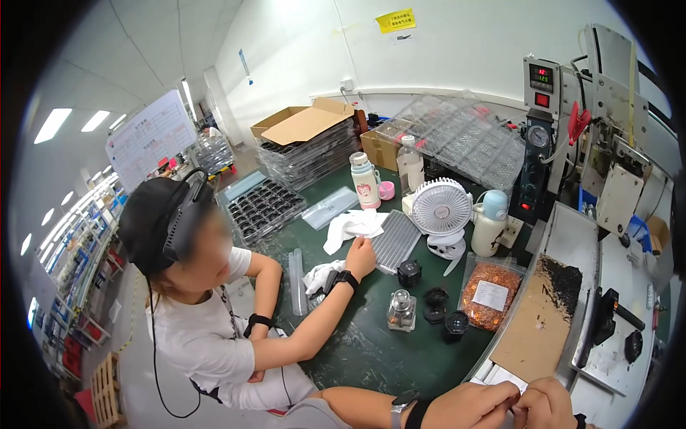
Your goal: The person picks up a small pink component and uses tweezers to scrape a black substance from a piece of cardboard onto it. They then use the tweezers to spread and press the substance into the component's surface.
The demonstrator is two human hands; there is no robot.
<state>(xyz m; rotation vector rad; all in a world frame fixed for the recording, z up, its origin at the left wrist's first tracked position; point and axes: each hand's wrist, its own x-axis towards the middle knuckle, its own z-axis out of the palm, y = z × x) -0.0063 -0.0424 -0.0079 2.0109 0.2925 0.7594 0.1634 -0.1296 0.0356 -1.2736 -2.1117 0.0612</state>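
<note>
Curling their fingers [502,393] close together, the left hand [461,406] and right hand [547,404] are meeting; whether they are pinching anything, I cannot tell. Just beyond, a brown board [530,347] is lying in a tray [572,236], bearing black granules [562,284] at its far end.
</note>
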